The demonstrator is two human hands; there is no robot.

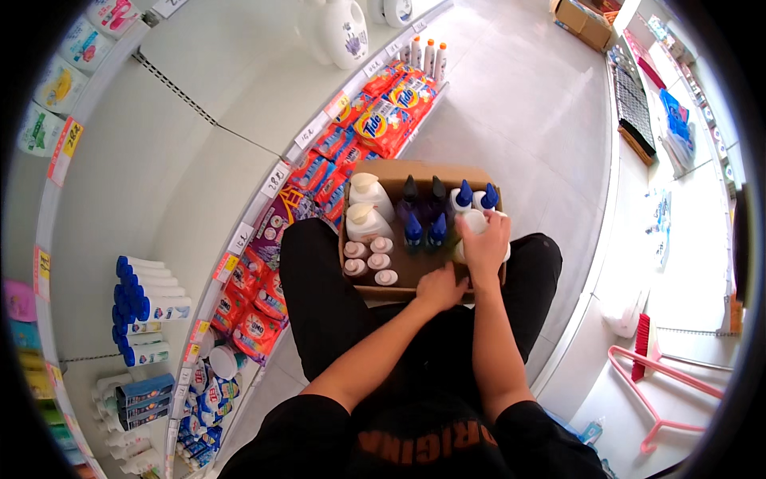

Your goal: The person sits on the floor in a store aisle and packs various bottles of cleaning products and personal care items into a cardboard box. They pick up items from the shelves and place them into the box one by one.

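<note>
An open cardboard box (392,292) sits between my knees, partly filled with bottles. My right hand (488,242) grips a white round-topped container (475,221) in the box's right part. Low at the front edge, my left hand (441,287) reaches over the rim; its fingertips are partly hidden, and any hold is unclear. Large white pump bottles (371,224) and several small pink-capped bottles (379,261) stand on the left. Dark-capped purple bottles (438,190), blue-capped bottles (413,230) and white bottles with blue nozzle caps (462,196) stand upright toward the middle and back.
On the left, shelving holds Tide detergent bags (383,126), OMO bags (254,329), blue-capped bottles (143,305) and a white jug (344,36). Along the right shelf lie a pink hanger (649,413) and a red-bristled brush (642,347). Another cardboard box (580,27) stands farther off.
</note>
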